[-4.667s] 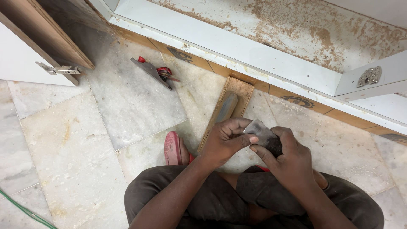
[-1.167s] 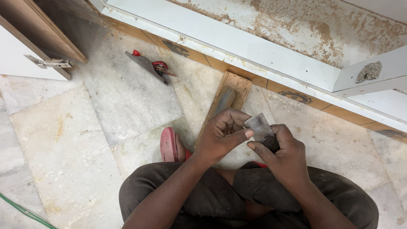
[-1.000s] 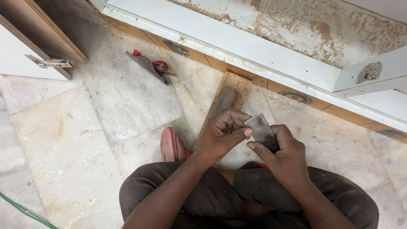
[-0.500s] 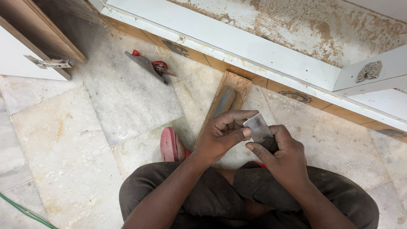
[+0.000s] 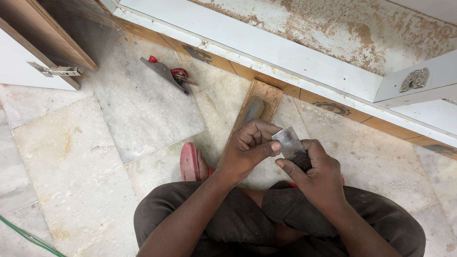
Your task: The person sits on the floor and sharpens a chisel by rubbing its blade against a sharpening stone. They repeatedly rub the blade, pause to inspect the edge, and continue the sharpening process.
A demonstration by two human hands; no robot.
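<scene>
Pale marble floor (image 5: 71,157) beside a dusty white cabinet frame (image 5: 266,43); both hands, left hand (image 5: 250,150) and right hand (image 5: 316,173), still pinch the flat grey metal blade (image 5: 288,142), barely shifted.

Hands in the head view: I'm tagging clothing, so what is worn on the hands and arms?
Both arms are bare, with no sleeves showing. The left hand and right hand wear no gloves, rings or watch. Lower down are dark brown trousers and a red sandal.

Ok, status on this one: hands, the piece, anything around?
Left hand thumb on flat metal blade. Right hand has a grip on its dark lower end. Wooden block beyond, hand plane apart on floor.
</scene>
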